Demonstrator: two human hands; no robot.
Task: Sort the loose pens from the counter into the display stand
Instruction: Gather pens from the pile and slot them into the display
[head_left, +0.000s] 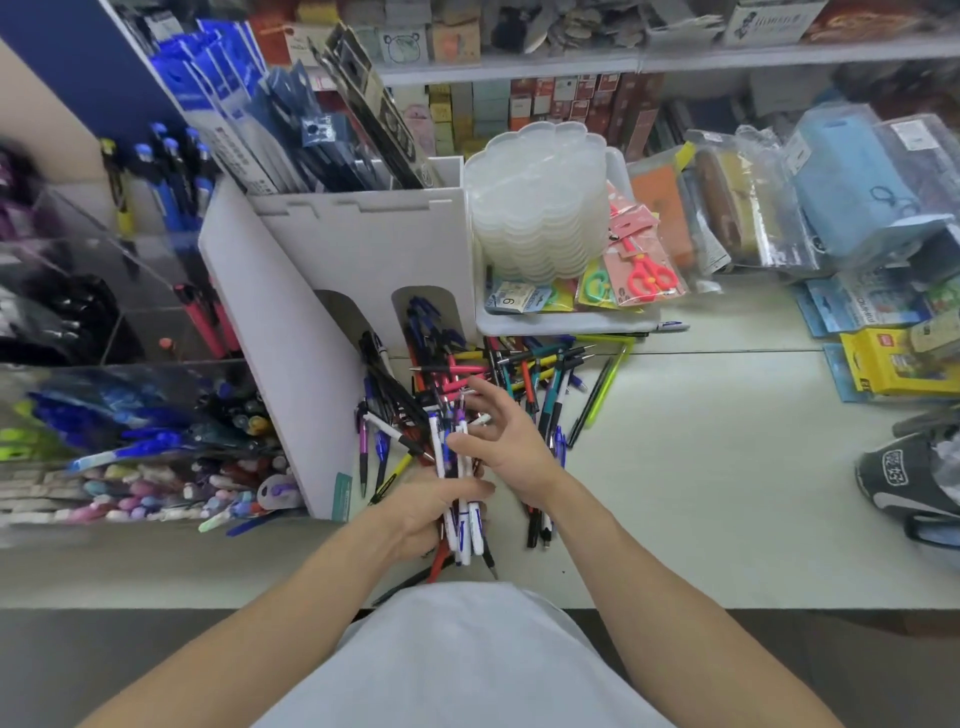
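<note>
A heap of loose pens (519, 374) in many colours lies on the pale counter (727, 467) in front of the white display stand (363, 249). My left hand (431, 512) grips a bundle of white-and-blue pens (457, 467), held upright with their ends pointing toward me. My right hand (506, 436) is just above and right of the bundle, its thumb and fingers on the tops of the pens. Blue pens (428, 322) fill the stand's right arched slot; the left arched slot (343, 317) looks dark.
Clear acrylic bins (130, 415) of pens stand at the left. A stack of translucent plastic trays (540, 208) and packaged scissors (644, 270) sit behind the heap. Pouches and boxed goods (883, 312) crowd the right. A dark bag (909, 478) lies at the right edge.
</note>
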